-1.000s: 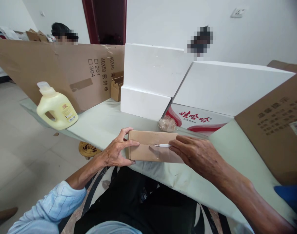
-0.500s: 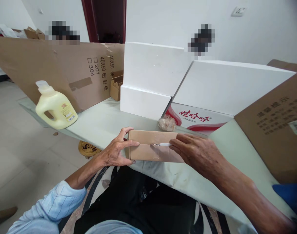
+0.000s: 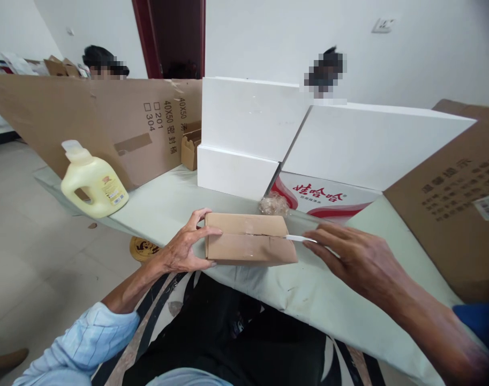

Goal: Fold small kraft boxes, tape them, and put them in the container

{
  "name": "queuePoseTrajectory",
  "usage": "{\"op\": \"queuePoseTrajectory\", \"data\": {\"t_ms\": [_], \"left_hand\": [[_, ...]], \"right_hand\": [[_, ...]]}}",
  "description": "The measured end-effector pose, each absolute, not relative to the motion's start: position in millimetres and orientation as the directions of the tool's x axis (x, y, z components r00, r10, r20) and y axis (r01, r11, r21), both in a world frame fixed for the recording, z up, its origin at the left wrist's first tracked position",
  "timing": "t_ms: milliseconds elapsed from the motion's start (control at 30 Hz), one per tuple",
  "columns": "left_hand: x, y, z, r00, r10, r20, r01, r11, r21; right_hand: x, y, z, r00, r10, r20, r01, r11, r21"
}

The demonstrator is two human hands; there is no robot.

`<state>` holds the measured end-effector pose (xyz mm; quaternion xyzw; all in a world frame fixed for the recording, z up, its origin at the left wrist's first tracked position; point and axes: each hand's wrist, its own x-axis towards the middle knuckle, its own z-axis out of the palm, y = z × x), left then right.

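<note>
A small brown cardboard box (image 3: pixel 250 249) lies lengthwise near the front edge of the table, with clear tape over its middle seam. My left hand (image 3: pixel 192 244) grips its left end, thumb on the near side and fingers over the top and far side. In my right hand (image 3: pixel 344 249) is a slim knife with a white handle (image 3: pixel 300 238), pinched between thumb and fingers. The knife's tip is at the right end of the seam, its blade mostly hidden. That end of the seam stands slightly parted. Just behind the box sits a crumpled ball of clear tape (image 3: pixel 274 204).
A yellow detergent bottle (image 3: pixel 93 182) stands on the left of the green-covered table (image 3: pixel 167 195). White boxes (image 3: pixel 248 118), a red-and-white carton (image 3: pixel 324 195) and large cardboard sheets (image 3: pixel 127 128) wall the back and sides. Two people's heads show behind them.
My right hand has drawn the knife rightward along the seam, from the middle of the box top to its right end. My left hand still grips the left end.
</note>
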<state>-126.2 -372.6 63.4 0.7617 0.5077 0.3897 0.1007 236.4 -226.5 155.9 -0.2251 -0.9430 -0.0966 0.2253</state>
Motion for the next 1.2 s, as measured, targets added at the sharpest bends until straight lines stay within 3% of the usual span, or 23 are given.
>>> {"op": "queuePoseTrajectory", "data": {"t_ms": [133, 267, 367, 433, 633, 767, 867, 1200], "left_hand": [[-128.9, -370.1, 75.2, 0.169, 0.889, 0.426, 0.739, -0.4, 0.542], [-123.1, -363.3, 94.2, 0.157, 0.918, 0.366, 0.799, -0.335, 0.5], [-113.6, -356.0, 108.6, 0.164, 0.91, 0.38, 0.842, -0.33, 0.427], [-106.8, -349.8, 116.5, 0.189, 0.905, 0.381, 0.855, -0.343, 0.389], [-93.0, -327.8, 127.0, 0.279, 0.901, 0.331, 0.847, -0.393, 0.357], [-90.4, -319.8, 127.4, 0.314, 0.892, 0.325, 0.845, -0.419, 0.333], [-90.9, -317.1, 128.2, 0.306, 0.895, 0.325, 0.834, -0.417, 0.361], [-85.4, -308.6, 121.7, 0.263, 0.904, 0.338, 0.854, -0.381, 0.353]], "right_hand": [[268.0, -209.4, 111.8, -0.581, 0.577, 0.575, 0.573, 0.791, -0.214], [296.9, -195.5, 14.7, -0.436, 0.662, 0.609, 0.76, 0.634, -0.144], [307.7, -197.2, -43.2, -0.436, 0.641, 0.631, 0.786, 0.613, -0.08], [305.6, -201.4, -54.6, -0.446, 0.618, 0.647, 0.771, 0.632, -0.072], [247.0, -220.9, 27.4, -0.363, 0.49, 0.792, 0.602, 0.773, -0.202], [197.6, -237.0, 80.5, -0.53, 0.342, 0.776, 0.447, 0.89, -0.088], [176.6, -241.1, 84.6, -0.617, 0.303, 0.727, 0.407, 0.913, -0.035], [170.8, -256.1, 66.4, -0.618, 0.324, 0.716, 0.445, 0.895, -0.021]]}}
